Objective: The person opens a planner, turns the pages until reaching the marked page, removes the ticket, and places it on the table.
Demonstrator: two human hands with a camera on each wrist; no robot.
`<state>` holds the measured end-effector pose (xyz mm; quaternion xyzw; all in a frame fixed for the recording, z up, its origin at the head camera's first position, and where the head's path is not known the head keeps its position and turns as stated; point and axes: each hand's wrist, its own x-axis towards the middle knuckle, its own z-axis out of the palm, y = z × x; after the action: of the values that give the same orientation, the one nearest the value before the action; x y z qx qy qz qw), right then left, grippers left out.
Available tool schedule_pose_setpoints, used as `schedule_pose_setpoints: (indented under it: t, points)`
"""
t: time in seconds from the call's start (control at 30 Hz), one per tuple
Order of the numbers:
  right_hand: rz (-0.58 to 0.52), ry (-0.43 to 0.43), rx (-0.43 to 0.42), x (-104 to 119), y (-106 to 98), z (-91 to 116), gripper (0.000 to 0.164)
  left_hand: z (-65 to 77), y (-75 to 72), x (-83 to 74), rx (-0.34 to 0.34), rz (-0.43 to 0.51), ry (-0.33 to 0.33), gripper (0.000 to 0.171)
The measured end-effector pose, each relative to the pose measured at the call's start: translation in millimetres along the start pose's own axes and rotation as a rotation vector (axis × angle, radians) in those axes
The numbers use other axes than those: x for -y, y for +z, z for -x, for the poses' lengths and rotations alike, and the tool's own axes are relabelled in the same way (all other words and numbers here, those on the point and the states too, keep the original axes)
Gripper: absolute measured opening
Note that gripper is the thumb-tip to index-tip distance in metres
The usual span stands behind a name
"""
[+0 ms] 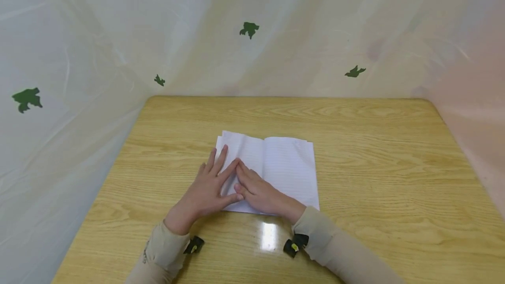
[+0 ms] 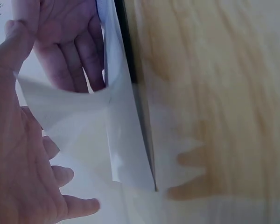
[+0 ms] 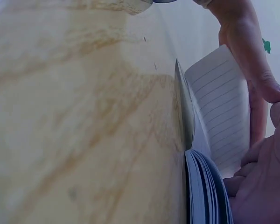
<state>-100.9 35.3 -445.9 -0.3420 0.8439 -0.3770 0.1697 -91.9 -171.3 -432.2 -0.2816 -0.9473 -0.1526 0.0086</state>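
A lined notebook (image 1: 289, 174) lies open on the wooden table. One loose-looking left leaf (image 3: 219, 93) stands raised and curved in the right wrist view. My left hand (image 1: 207, 187) is at the left page, its fingers spread and mostly straight, touching the raised leaf. From the right, my right hand (image 1: 262, 192) reaches across the lower part of the notebook with fingers extended against the paper. The fingertips of both hands meet near the middle of the left page, and the thumbs come close together below. Part of the left page is hidden under the hands.
The wooden table (image 1: 394, 165) extends around the notebook on all sides. Pale sheeting (image 1: 300, 34) with green bird shapes hangs behind and beside it. Dark straps (image 1: 296, 245) are fixed at both sleeve cuffs.
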Motion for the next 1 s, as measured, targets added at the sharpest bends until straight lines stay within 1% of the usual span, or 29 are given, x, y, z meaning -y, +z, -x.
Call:
schedule_pose_setpoints:
  t: [0.1, 0.2, 0.4, 0.53, 0.63, 0.73, 0.9, 1.0]
  points:
    - [0.061, -0.011, 0.025, -1, 0, 0, 0.059, -0.9, -0.8, -0.8, -0.008, -0.036, 0.006, 0.090]
    - [0.139, -0.036, 0.046, -2, -1, 1, 0.056, -2.1, -1.8, -2.0, 0.001, -0.065, 0.004, 0.086]
    - [0.344, -0.070, 0.096, -4, -1, 2, 0.053, -3.3, -1.5, -1.7, 0.030, -0.124, -0.005, 0.088]
    - [0.437, -0.071, 0.119, -2, -2, 6, 0.048, -4.5, -1.1, -1.2, 0.042, -0.156, -0.026, 0.089]
    - [0.476, -0.068, 0.127, -1, -2, 8, 0.046, -6.0, -1.0, -1.0, 0.047, -0.174, -0.044, 0.090]
    - [0.496, -0.065, 0.136, 0, -3, 10, 0.045, -7.7, -0.2, -0.1, 0.067, -0.181, -0.057, 0.091]
    - [0.540, -0.086, 0.160, -1, -4, 11, 0.045, -9.9, 1.9, 2.9, 0.108, -0.158, -0.038, 0.097]
    - [0.553, -0.102, 0.170, -1, -5, 12, 0.045, -11.4, 3.0, 5.0, 0.148, -0.120, -0.016, 0.101]
